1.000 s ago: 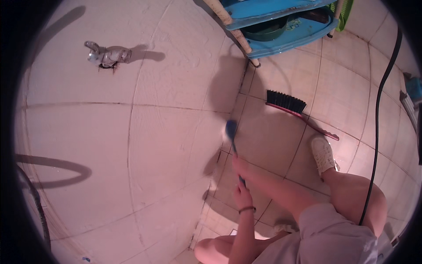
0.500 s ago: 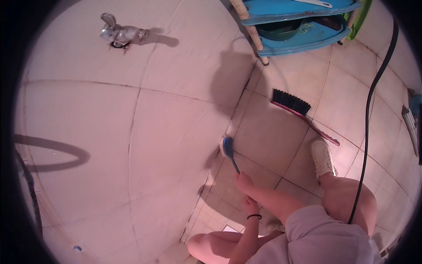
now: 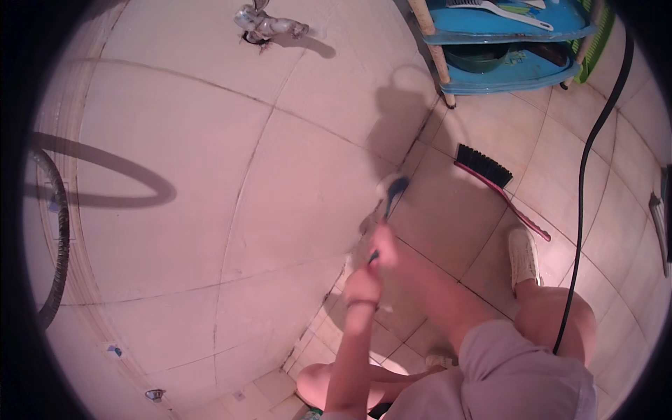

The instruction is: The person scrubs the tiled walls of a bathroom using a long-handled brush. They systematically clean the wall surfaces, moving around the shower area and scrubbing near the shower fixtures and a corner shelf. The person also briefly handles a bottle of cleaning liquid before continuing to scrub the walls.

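A scrub brush with a dark blue head (image 3: 397, 186) and pale bristles presses against the foot of the tiled wall, at the joint with the floor. My right hand (image 3: 383, 246) is closed around its handle; motion smears it a little. Just behind it, my left hand (image 3: 363, 284), with a dark band at the wrist, grips the handle's lower end. A second brush, with black bristles (image 3: 483, 166) and a red handle (image 3: 519, 214), lies on the floor tiles to the right, out of both hands' hold.
A blue tiered rack (image 3: 483, 82) stands at the far right, holding a dark bowl and a white-handled brush. A black cable (image 3: 585, 189) hangs down the right side. On the wall (image 3: 168, 231) are a metal tap (image 3: 269, 26) and, at left, a hose (image 3: 61, 238).
The scrub brush and both hands have moved farther away along the wall's foot. My left hand has come forward onto the handle end. The view has shifted, showing more wall at the lower left.
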Available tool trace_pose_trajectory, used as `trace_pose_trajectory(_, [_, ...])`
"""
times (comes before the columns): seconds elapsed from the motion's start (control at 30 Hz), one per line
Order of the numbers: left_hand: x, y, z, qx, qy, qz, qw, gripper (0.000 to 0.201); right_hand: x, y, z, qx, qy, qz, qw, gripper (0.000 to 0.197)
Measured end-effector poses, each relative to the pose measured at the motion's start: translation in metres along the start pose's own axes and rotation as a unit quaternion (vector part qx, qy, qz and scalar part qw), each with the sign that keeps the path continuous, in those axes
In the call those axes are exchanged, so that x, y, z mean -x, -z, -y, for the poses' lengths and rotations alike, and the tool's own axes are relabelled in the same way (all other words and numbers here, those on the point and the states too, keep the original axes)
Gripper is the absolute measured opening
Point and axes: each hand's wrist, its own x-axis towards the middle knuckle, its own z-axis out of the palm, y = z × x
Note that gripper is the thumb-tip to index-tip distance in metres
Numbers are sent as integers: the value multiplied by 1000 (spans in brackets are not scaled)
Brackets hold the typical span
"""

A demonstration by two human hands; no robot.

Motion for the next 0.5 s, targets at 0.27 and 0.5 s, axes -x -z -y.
trace_pose_trajectory(0.27, [133,93,75,193,111,-93,970,28,177,-75,-68,-32,-29,142,989,31])
trace_pose_trajectory(0.5, [31,9,54,106,20,-23,994,33,36,-27,-43,45,4,-1,999,42])
